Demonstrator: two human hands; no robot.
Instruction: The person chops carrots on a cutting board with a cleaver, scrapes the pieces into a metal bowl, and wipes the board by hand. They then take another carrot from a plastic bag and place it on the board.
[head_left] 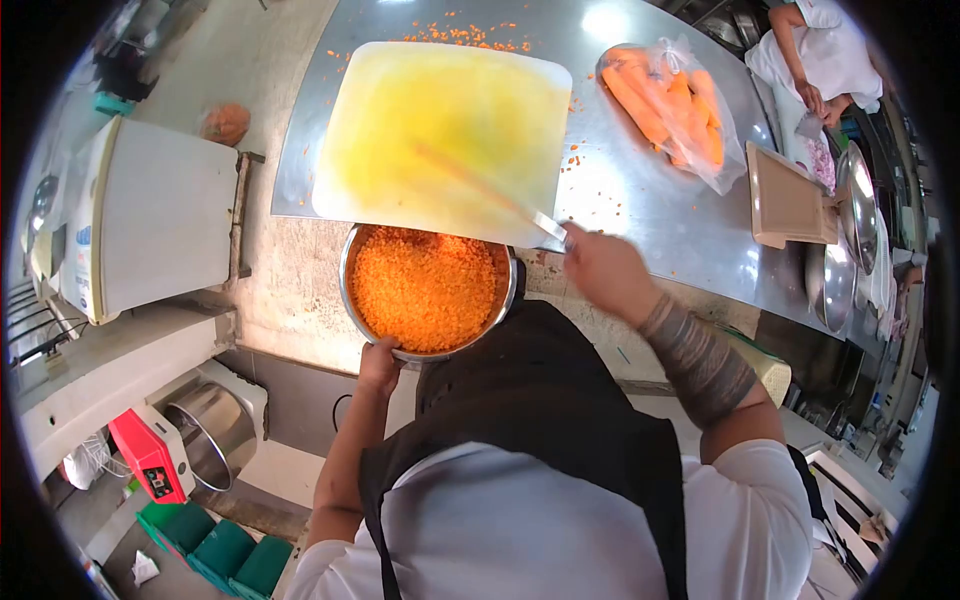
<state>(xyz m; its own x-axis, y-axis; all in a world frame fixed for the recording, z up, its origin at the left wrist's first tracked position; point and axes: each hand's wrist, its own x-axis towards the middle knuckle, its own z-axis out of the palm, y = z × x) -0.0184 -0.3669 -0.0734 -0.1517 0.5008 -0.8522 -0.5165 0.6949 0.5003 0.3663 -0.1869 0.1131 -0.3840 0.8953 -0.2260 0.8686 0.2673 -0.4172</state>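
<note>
My left hand (379, 368) is closed on the near rim of a round metal pot (347, 290). Finely chopped carrot (425, 290) fills much of the pot, which is held just below the near edge of a white cutting board (545, 90). The board's surface is stained yellow. In my right hand (610, 275) is a knife (548, 226) with a pale handle. Its blade, smeared by motion, reaches left over the board.
A clear plastic bag of whole carrots (665, 110) lies on the metal table (640, 215). Carrot bits are scattered around the board. A beige tray (790, 195) and metal bowls (835, 280) sit at the right. Another person (820, 55) works at the upper right. A white cabinet (165, 215) stands left.
</note>
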